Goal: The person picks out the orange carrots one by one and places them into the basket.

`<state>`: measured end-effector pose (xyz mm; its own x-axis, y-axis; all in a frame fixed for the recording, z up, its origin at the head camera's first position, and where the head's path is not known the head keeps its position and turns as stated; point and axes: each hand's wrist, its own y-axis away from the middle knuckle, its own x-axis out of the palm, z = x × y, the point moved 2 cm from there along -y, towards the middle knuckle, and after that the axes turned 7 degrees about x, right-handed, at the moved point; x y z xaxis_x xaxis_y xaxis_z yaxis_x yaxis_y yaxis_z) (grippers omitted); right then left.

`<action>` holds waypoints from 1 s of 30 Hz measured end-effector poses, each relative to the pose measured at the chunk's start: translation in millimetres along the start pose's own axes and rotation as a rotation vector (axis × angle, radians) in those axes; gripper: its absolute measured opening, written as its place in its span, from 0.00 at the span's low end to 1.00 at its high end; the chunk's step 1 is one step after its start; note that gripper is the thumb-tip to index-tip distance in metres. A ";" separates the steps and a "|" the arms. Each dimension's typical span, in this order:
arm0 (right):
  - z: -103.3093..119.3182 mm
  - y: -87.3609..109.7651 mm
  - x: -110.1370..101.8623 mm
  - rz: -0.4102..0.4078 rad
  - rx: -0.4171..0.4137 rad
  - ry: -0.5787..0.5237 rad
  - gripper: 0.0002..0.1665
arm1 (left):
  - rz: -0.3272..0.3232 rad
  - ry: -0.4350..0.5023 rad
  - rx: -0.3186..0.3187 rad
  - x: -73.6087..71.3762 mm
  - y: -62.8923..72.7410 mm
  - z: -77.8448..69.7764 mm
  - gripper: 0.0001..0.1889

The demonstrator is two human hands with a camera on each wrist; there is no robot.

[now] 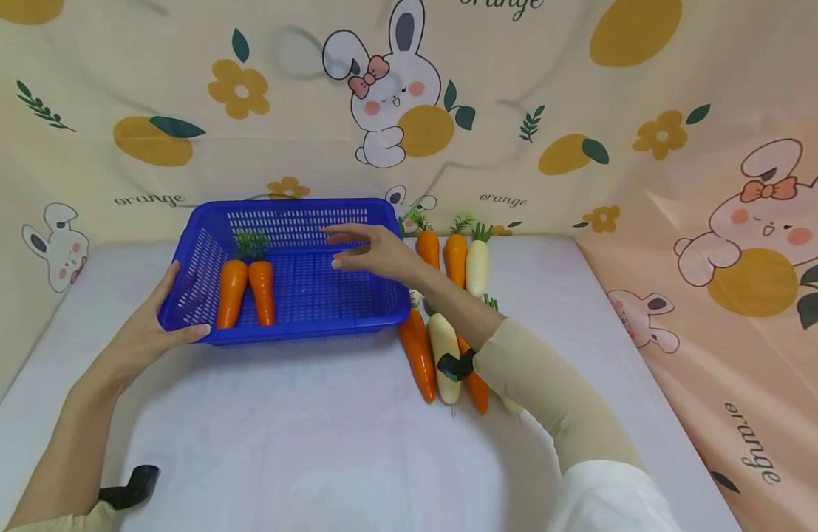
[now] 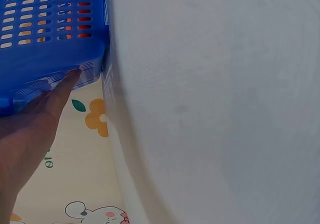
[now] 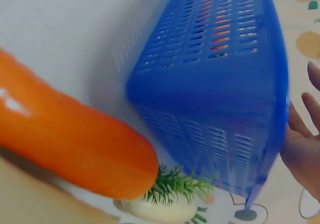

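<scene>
A blue plastic basket (image 1: 335, 325) with slotted walls stands at the back left of the table. Two orange carrots (image 1: 232, 292) with green tops lie side by side in its left part. My left hand (image 1: 139, 332) holds the basket's front left corner, thumb along the front rim and fingers against the left wall; the left wrist view shows those fingers (image 2: 62, 91) on the blue plastic. Over the right part of the basket hangs my right hand (image 1: 382, 255), thumb and fingers apart, holding nothing. My right forearm crosses above several carrots (image 1: 418, 358) and white radishes (image 1: 445, 355), partly hiding them.
Behind the forearm, more carrots (image 1: 427, 247) and a white radish (image 1: 478, 267) lie close to the basket's right side. The white tabletop (image 1: 302, 428) extends in front of the basket. A printed cloth (image 1: 502, 89) with rabbits and oranges hangs behind and at the sides.
</scene>
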<state>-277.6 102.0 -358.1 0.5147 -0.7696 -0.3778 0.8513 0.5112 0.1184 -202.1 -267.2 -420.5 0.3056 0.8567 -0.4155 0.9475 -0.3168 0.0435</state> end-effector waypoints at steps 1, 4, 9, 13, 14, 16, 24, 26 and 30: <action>-0.4 4.0 -2.1 -0.001 -0.006 -0.012 0.32 | -0.001 0.001 -0.001 0.3 -0.1 0.0 0.56; -1.6 17.6 -8.5 -0.005 -0.013 -0.062 0.32 | -0.005 0.000 0.002 1.2 -0.5 -0.5 0.56; -5.2 45.0 -22.2 -0.037 -0.015 -0.102 0.32 | -0.009 -0.020 0.000 2.5 -1.6 -0.3 0.56; -7.6 65.3 -32.4 -0.065 -0.013 -0.119 0.31 | -0.013 -0.014 0.000 1.9 -1.1 0.2 0.56; -8.7 69.1 -34.7 -0.071 -0.010 -0.119 0.31 | -0.015 -0.007 -0.001 1.7 -0.8 0.3 0.56; -11.2 76.7 -38.6 -0.085 0.003 -0.112 0.32 | -0.018 0.005 0.002 1.0 0.3 0.1 0.56; -30.0 108.2 -51.1 -0.163 0.034 -0.125 0.32 | -0.019 0.027 0.018 -0.2 0.1 1.3 0.55; -37.9 116.8 -54.7 -0.170 0.055 -0.134 0.31 | -0.019 0.029 0.015 -0.2 -0.2 2.0 0.55; -53.6 135.4 -61.5 -0.198 0.086 -0.142 0.30 | -0.019 0.024 0.014 0.8 -1.0 0.8 0.55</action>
<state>-199.5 239.0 -368.0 0.3410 -0.9006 -0.2696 0.9394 0.3155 0.1345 -202.9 -266.6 -421.6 0.2899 0.8721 -0.3942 0.9518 -0.3058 0.0235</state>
